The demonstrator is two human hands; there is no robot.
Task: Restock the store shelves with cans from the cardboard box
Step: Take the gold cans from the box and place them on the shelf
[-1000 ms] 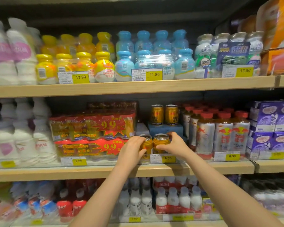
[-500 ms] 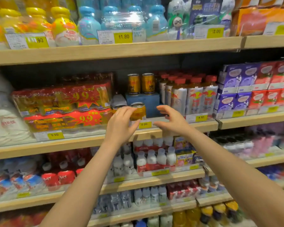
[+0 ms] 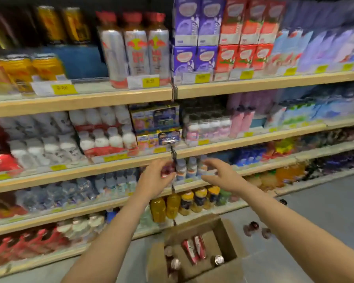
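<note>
Two red cans (image 3: 194, 250) lying lengthwise in cardboard box (image 3: 226, 231), hands empty

Open cardboard box (image 3: 194, 250) stood below on bare floor (image 3: 325, 221); its top was unobstructed, while packed shelves (image 3: 80, 103) left little room.

Motion blur over nearly all print. On the yellow price tag (image 3: 64, 89) below the gold cans (image 3: 32, 67), digits faintly legible, perhaps "8.00". On the yellow price tag (image 3: 151, 82) before the silver red-capped bottles (image 3: 135, 48), something like "8.50". Red lettering on those bottles unreadable. Other yellow shelf tags (image 3: 202, 78) too smeared for reading.
</note>
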